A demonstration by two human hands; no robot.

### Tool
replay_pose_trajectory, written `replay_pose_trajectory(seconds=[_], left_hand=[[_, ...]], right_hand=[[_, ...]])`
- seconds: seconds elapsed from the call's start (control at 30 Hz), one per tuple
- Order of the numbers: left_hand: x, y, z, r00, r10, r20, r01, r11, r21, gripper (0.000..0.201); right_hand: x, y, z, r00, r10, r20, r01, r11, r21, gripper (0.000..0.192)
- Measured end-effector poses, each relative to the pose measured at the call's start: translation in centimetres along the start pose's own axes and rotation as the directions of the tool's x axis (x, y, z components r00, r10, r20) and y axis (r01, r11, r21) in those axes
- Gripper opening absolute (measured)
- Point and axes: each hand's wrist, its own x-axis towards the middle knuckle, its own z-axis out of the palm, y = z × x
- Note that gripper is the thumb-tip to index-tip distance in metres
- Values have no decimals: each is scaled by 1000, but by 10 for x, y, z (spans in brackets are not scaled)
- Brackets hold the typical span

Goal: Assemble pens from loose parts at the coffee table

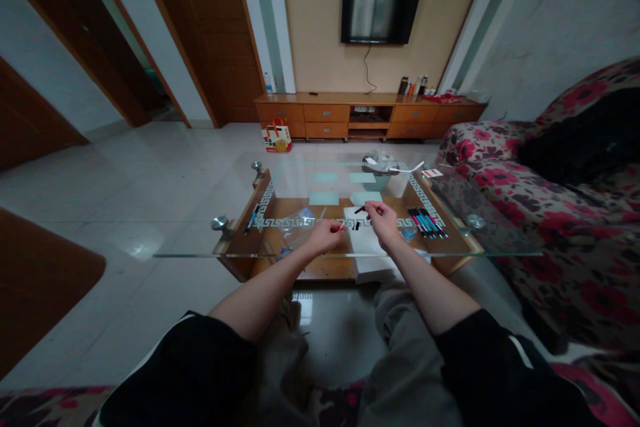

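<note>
A small red piece is pinched in the left hand [326,235] and a thin dark pen part [360,209] in the right hand [383,221], above white paper [367,250] on the glass table [200,255], apparently mid-assembly with careful alignment needed next, though details are too small to be made out.

Black sleeves with a thin white stripe, pushed up past the elbows, sit at 7 and 5 o'clock; forearms bare. Grey-beige trousers [400,360] cover the legs at 6 o'clock.
</note>
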Motion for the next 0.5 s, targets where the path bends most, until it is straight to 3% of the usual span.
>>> replay_pose_trajectory(seconds=[0.5], left_hand=[[-1, 1, -1, 999, 36, 22, -36, 999, 9, 24]], right_hand=[[-4, -1, 2, 996, -24, 90, 23, 1000, 9, 41]])
